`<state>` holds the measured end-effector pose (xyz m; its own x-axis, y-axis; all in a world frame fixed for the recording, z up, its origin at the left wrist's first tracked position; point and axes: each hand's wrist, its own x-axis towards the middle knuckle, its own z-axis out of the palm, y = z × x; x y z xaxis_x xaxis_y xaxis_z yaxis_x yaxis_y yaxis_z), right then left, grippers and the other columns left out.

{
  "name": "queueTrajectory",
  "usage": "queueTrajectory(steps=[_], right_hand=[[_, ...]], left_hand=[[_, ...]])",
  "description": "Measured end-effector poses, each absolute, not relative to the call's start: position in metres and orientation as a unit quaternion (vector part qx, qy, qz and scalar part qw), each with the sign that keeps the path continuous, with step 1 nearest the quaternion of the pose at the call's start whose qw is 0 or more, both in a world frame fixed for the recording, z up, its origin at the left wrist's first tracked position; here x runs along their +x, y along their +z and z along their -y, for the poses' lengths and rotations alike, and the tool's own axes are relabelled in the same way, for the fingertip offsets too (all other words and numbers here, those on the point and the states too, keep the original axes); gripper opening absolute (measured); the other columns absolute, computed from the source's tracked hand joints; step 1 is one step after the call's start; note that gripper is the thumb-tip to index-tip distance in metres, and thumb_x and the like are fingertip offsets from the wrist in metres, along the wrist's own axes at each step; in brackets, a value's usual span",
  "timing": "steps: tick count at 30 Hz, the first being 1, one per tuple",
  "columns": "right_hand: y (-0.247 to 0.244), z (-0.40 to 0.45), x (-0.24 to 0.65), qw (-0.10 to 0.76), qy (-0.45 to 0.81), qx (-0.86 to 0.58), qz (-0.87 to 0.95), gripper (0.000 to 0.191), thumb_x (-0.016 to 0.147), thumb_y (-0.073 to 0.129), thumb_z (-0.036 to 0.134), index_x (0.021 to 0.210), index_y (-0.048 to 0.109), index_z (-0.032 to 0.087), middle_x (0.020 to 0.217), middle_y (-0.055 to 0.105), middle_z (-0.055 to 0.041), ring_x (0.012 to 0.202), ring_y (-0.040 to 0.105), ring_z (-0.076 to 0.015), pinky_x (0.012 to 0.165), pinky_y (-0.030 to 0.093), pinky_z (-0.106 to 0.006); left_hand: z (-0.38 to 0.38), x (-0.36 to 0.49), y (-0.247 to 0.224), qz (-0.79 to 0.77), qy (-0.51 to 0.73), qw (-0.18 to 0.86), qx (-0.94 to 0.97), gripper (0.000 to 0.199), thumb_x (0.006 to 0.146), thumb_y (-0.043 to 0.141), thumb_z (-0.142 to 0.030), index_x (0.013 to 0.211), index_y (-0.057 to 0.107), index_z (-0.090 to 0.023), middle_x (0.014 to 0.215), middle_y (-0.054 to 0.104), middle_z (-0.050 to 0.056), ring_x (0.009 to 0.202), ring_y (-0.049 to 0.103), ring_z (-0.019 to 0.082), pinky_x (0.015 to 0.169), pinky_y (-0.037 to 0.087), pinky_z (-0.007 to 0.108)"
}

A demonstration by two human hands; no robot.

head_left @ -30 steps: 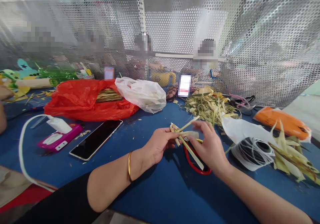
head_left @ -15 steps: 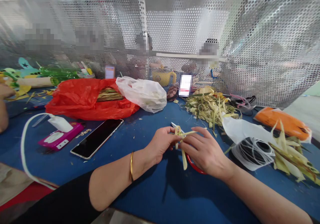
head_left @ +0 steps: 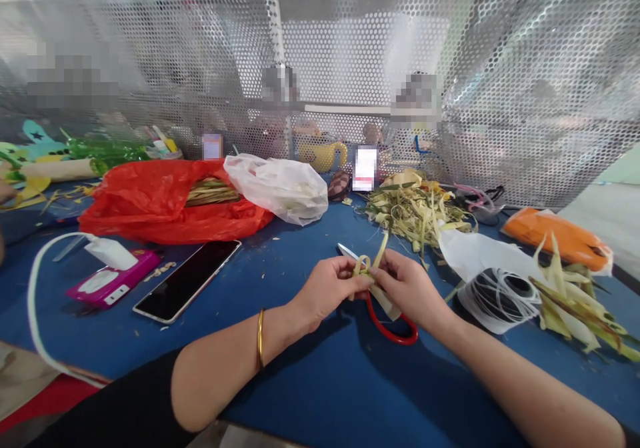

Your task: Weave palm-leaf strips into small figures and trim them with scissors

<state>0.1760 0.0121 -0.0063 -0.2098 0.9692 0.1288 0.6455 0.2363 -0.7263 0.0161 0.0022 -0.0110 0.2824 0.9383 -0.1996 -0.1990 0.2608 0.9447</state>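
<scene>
Both hands meet over the blue surface. Left hand: thumb and fingers pinched on a narrow, pale yellow-green strip of dried husk, right where it curls into a small loop; presumably to stop the loop springing open. Right hand: gripping close beside, one end standing up by the fingers. Tight spacing likely gives finer control of so thin a piece. Wider pale tail below; can't tell if it's the same strip. Steel scissors with red handles lie beneath the hands, point away, handles toward the person: convenient to grab, I'd judge. Beyond the right hand, a tangled heap of pale dried husk; nearer, a black spool of white cord, both seemingly parked within reach.
</scene>
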Motion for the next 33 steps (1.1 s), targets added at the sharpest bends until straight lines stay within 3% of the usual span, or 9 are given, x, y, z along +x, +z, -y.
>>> queueTrajectory(steps=[3,8,10,15,18,20,25,30,33], right_hand=[[-0.007,-0.010,0.174,0.287,0.267,-0.556,0.733,0.023,0.086,0.049,0.035,0.068,0.050,0.020,0.059,0.054,0.0036,0.054,0.050,-0.0123,0.051,0.034,-0.023],[0.013,-0.005,0.182,0.212,0.113,-0.545,0.804,0.007,0.086,0.053,0.027,0.087,0.058,0.022,0.064,0.064,0.0016,0.056,0.058,-0.0158,0.051,0.034,-0.024],[0.023,-0.004,0.187,0.218,0.099,-0.507,0.828,0.013,0.086,0.053,0.024,0.096,0.061,0.023,0.072,0.069,-0.0007,0.064,0.063,-0.0175,0.056,0.039,-0.025],[0.026,-0.008,0.188,0.335,0.368,-0.411,0.763,0.015,0.084,0.058,0.030,0.089,0.069,0.021,0.088,0.072,-0.0030,0.080,0.065,-0.0185,0.071,0.049,-0.028],[0.015,-0.011,0.181,0.442,0.380,-0.407,0.703,0.019,0.084,0.058,0.035,0.081,0.070,0.019,0.084,0.068,-0.0039,0.080,0.062,-0.0181,0.074,0.049,-0.030],[0.010,-0.012,0.178,0.462,0.398,-0.421,0.671,0.023,0.084,0.057,0.038,0.078,0.068,0.019,0.076,0.065,-0.0024,0.072,0.060,-0.0160,0.070,0.049,-0.030],[0.009,-0.013,0.178,0.418,0.465,-0.477,0.618,0.024,0.076,0.065,0.041,0.072,0.061,0.018,0.062,0.059,0.0022,0.056,0.052,-0.0112,0.055,0.044,-0.024],[0.004,-0.014,0.182,0.321,0.469,-0.517,0.640,0.025,0.075,0.061,0.040,0.066,0.062,0.017,0.059,0.058,0.0017,0.051,0.049,-0.0102,0.051,0.039,-0.023],[-0.001,-0.015,0.182,0.308,0.458,-0.536,0.639,0.023,0.074,0.060,0.039,0.064,0.059,0.018,0.056,0.057,0.0028,0.048,0.051,-0.0103,0.048,0.039,-0.022]], left_hand=[[-0.004,0.017,-0.016,-0.426,0.455,0.658,0.422,0.030,0.060,0.083,-0.023,0.084,0.070,-0.013,0.077,0.070,0.003,0.072,0.065,0.014,0.071,0.051,0.025],[-0.012,0.010,-0.015,-0.468,0.469,0.649,0.375,0.030,0.061,0.082,-0.025,0.085,0.070,-0.013,0.070,0.069,0.003,0.058,0.062,0.011,0.059,0.049,0.022],[-0.014,0.007,-0.013,-0.483,0.468,0.645,0.363,0.029,0.061,0.081,-0.024,0.087,0.071,-0.013,0.070,0.069,0.004,0.054,0.060,0.010,0.056,0.047,0.021],[-0.012,0.008,-0.012,-0.465,0.455,0.654,0.386,0.026,0.063,0.079,-0.022,0.086,0.074,-0.013,0.069,0.070,0.004,0.055,0.060,0.010,0.056,0.047,0.021],[-0.009,0.011,-0.012,-0.459,0.455,0.652,0.397,0.020,0.064,0.078,-0.020,0.083,0.075,-0.013,0.070,0.070,0.003,0.056,0.060,0.010,0.058,0.049,0.021],[-0.008,0.012,-0.012,-0.457,0.452,0.653,0.400,0.018,0.066,0.077,-0.018,0.083,0.076,-0.013,0.071,0.071,0.003,0.058,0.061,0.010,0.058,0.049,0.021],[-0.008,0.014,-0.011,-0.457,0.452,0.660,0.389,0.014,0.068,0.075,-0.013,0.082,0.075,-0.012,0.070,0.072,0.005,0.058,0.063,0.012,0.061,0.051,0.022],[-0.009,0.014,-0.014,-0.471,0.455,0.641,0.401,0.014,0.069,0.073,-0.010,0.083,0.075,-0.012,0.068,0.071,0.004,0.053,0.061,0.010,0.058,0.051,0.021],[-0.008,0.016,-0.017,-0.466,0.458,0.636,0.411,0.014,0.068,0.074,-0.014,0.082,0.074,-0.012,0.069,0.072,0.004,0.056,0.063,0.011,0.060,0.053,0.023]])
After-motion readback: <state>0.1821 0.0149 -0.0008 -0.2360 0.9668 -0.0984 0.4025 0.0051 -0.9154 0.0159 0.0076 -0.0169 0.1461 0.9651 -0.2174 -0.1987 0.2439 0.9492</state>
